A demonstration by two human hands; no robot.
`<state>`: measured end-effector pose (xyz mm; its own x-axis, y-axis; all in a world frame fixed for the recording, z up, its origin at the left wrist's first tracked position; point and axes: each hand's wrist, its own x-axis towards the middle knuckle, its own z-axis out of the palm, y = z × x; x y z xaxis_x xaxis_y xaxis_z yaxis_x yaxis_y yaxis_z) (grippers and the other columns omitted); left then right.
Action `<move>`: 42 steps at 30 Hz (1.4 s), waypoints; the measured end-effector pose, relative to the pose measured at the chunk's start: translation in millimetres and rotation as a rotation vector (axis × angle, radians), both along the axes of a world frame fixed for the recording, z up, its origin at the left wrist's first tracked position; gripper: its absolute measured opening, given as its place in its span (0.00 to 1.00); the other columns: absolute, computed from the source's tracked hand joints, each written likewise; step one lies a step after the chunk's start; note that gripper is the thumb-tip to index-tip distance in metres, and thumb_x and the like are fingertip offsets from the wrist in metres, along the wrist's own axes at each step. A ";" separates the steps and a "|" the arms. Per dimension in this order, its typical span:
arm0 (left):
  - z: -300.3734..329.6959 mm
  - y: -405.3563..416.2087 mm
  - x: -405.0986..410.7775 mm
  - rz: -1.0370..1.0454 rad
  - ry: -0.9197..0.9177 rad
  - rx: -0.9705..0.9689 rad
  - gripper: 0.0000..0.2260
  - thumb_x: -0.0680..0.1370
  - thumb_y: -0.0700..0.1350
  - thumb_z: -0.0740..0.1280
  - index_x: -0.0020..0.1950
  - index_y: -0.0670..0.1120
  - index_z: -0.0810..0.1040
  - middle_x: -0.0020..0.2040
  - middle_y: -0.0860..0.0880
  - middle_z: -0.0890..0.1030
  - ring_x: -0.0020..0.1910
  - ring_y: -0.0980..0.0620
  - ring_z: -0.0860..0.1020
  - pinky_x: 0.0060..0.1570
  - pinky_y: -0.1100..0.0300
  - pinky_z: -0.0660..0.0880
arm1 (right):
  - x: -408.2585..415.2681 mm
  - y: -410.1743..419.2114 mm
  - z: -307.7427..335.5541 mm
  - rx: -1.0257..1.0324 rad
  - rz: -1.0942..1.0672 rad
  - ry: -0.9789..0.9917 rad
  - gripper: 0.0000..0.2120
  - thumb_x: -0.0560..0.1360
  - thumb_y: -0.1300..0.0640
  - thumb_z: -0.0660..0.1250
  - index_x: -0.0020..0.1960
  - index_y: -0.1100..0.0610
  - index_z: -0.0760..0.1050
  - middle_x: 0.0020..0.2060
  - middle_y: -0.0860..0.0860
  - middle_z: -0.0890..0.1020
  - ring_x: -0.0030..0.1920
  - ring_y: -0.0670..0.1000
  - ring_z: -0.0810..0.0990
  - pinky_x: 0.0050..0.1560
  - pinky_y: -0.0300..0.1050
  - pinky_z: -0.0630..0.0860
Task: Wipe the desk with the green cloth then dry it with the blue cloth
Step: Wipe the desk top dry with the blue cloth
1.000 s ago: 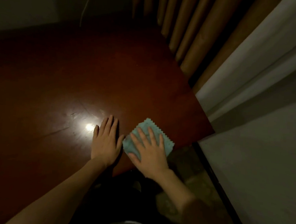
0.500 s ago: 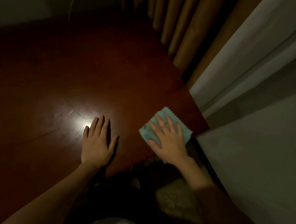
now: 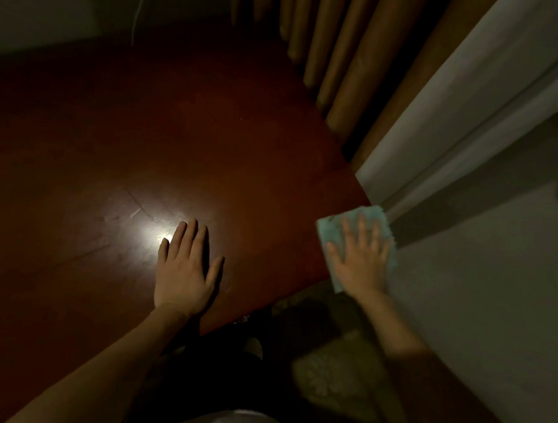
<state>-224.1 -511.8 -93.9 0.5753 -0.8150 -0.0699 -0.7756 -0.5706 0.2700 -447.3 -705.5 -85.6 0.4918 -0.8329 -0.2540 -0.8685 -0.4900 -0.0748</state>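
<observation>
Dim room, dark red desk (image 3: pixel 183 145). Right hand (image 3: pixel 361 260) flat, fingers spread on cloth (image 3: pixel 334 231), now slid right to desk corner, overhanging. Left hand (image 3: pixel 184 270) flat, bracing. Near edge likely covered.

Two bare hands are seen on one dark reddish-brown polished wooden desk (image 3: pixel 210 134): one left hand (image 3: pixel 184 270) laid flat with fingers spread, near the front edge, and one right hand (image 3: pixel 361 260) at the desk's near right corner. One pale green fringed cloth (image 3: pixel 332 235) is counted, pressed under the right hand. One bright light reflection (image 3: pixel 157 237) is shown on the wood. Brown curtain folds (image 3: pixel 341 50) are seen at the far right; their number cannot be told.
</observation>
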 end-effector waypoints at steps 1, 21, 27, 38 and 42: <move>0.1 0.2 0.0 0.001 0.000 0.004 0.32 0.77 0.62 0.46 0.75 0.43 0.58 0.76 0.45 0.57 0.75 0.49 0.48 0.72 0.48 0.44 | 0.0 -13.7 1.8 0.029 -0.103 0.011 0.31 0.78 0.36 0.42 0.77 0.48 0.43 0.76 0.53 0.45 0.75 0.59 0.43 0.71 0.63 0.42; 3.0 1.0 4.1 -0.004 0.020 0.002 0.30 0.77 0.60 0.49 0.73 0.43 0.63 0.73 0.44 0.64 0.73 0.47 0.56 0.70 0.48 0.50 | 80.2 -28.7 1.7 -0.002 -0.070 0.023 0.32 0.77 0.36 0.40 0.76 0.47 0.40 0.76 0.53 0.42 0.75 0.59 0.40 0.71 0.65 0.42; 13.5 -22.0 32.4 0.000 0.005 -0.012 0.23 0.74 0.58 0.55 0.59 0.44 0.75 0.57 0.44 0.76 0.58 0.44 0.71 0.57 0.48 0.67 | 98.5 86.0 -1.4 -0.033 0.368 -0.053 0.30 0.76 0.37 0.46 0.74 0.49 0.59 0.73 0.54 0.63 0.72 0.62 0.59 0.67 0.67 0.57; 2.4 -48.2 77.6 0.009 0.016 -0.052 0.24 0.78 0.55 0.57 0.69 0.42 0.67 0.72 0.42 0.64 0.71 0.43 0.60 0.70 0.46 0.56 | 127.8 -76.2 2.9 0.009 -0.220 -0.021 0.30 0.78 0.37 0.42 0.77 0.47 0.41 0.76 0.52 0.43 0.75 0.59 0.40 0.70 0.65 0.41; -0.7 -48.5 97.7 0.010 0.013 -0.035 0.26 0.79 0.56 0.51 0.71 0.41 0.64 0.73 0.41 0.63 0.71 0.43 0.59 0.68 0.42 0.59 | 151.6 -23.7 -1.8 -0.008 -0.058 0.003 0.30 0.79 0.38 0.41 0.77 0.49 0.41 0.76 0.53 0.42 0.75 0.59 0.40 0.70 0.64 0.40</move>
